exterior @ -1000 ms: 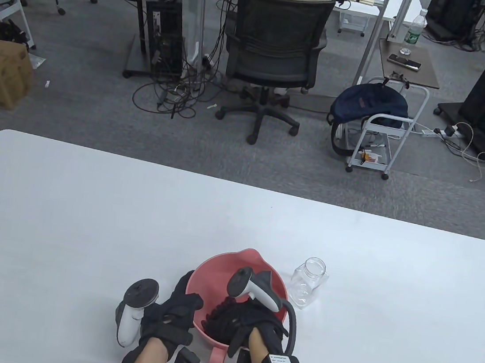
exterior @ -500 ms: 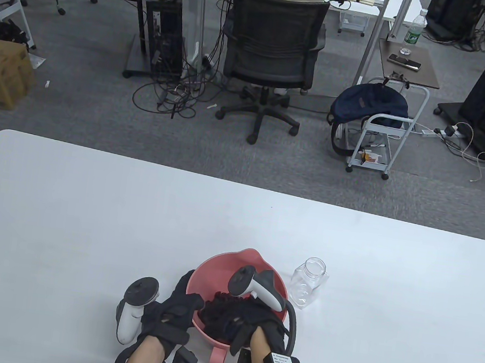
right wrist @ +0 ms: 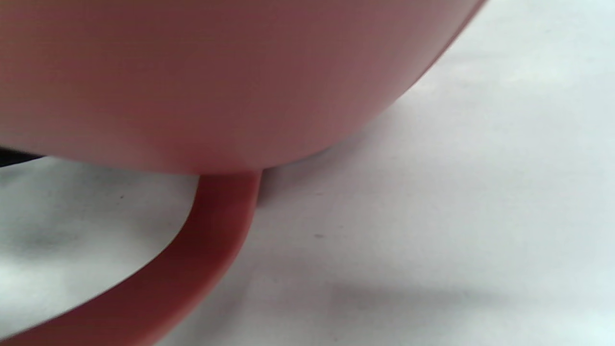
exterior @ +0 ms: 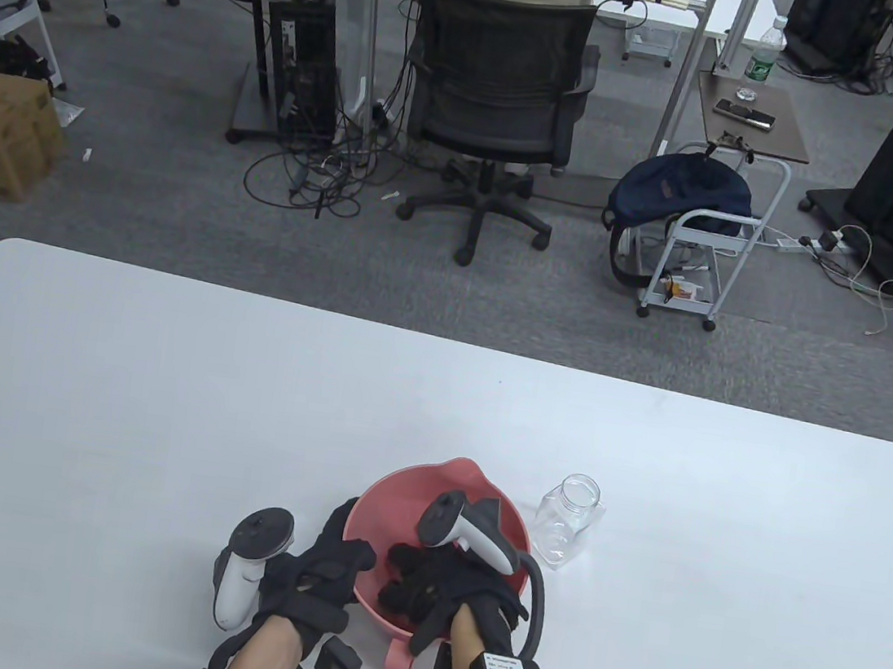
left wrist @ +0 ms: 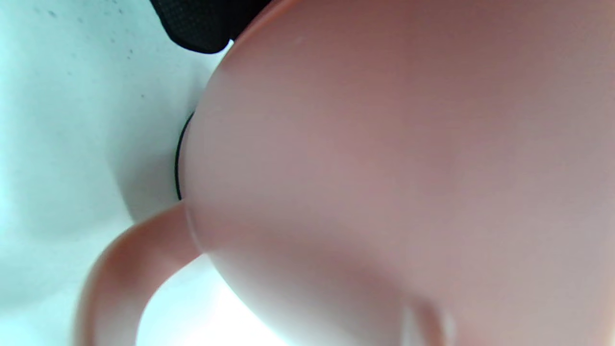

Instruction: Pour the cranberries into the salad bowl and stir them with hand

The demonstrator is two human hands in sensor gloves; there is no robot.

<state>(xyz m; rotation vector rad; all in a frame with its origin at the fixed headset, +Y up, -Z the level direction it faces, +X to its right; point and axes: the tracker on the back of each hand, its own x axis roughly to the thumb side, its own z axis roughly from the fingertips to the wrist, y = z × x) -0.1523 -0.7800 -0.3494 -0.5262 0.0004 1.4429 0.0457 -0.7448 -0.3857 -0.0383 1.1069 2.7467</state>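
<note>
The pink salad bowl (exterior: pixel 403 487) stands near the table's front edge, its handle (exterior: pixel 397 660) pointing toward me. My left hand (exterior: pixel 326 561) grips its left wall, fingers curled over the rim. My right hand (exterior: pixel 414 581) reaches down inside the bowl with its fingers curled. The cranberries are hidden under that hand. Up close, the left wrist view is filled by the bowl's outer wall (left wrist: pixel 384 168) and its handle (left wrist: pixel 120 269), with one black fingertip (left wrist: pixel 202 24) at the top. Only the bowl (right wrist: pixel 192 72) and handle (right wrist: pixel 206 250) appear in the right wrist view.
An empty clear jar (exterior: pixel 568 521) without a lid stands upright just right of the bowl. The white table (exterior: pixel 159 395) stretches wide to the left, right and far side. Behind it a person sits on an office chair (exterior: pixel 495 86).
My right hand has shifted inside the bowl and its fingers have curled in more tightly. The left hand and the bowl have stayed where they were.
</note>
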